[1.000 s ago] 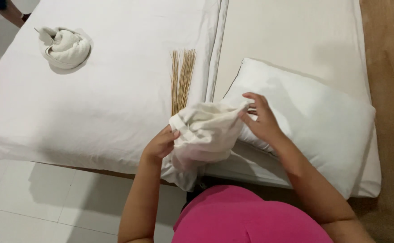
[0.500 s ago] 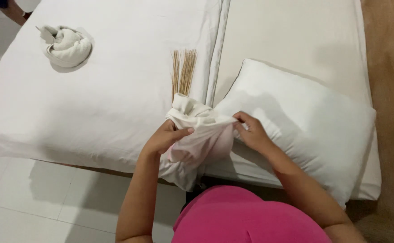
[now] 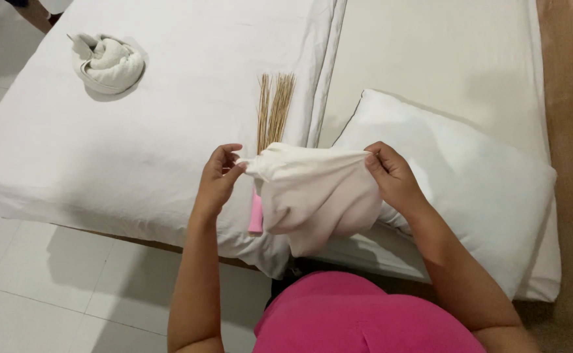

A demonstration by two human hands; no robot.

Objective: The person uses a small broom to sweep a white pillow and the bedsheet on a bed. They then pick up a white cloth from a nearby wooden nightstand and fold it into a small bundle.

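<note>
I hold a cream cloth, like a pillowcase (image 3: 312, 193), stretched between both hands above the bed's near edge. My left hand (image 3: 219, 176) pinches its left corner. My right hand (image 3: 391, 173) grips its right corner, just over the white pillow (image 3: 469, 176). The cloth hangs down in a loose pouch between them. A pink handle (image 3: 255, 212) shows under its left side, joined to a bundle of thin straw sticks (image 3: 272, 108) lying on the white sheet.
A rolled white towel (image 3: 108, 63) sits at the far left of the bed (image 3: 103, 150). A bare cream mattress (image 3: 430, 52) lies on the right, wooden floor beyond it. White tiles are below me. Someone's foot (image 3: 34, 10) shows at top left.
The cloth was bunched between my hands; now both hands have lifted and pulled apart, spreading it out by its top corners. The pink handle has come into sight beneath it.
</note>
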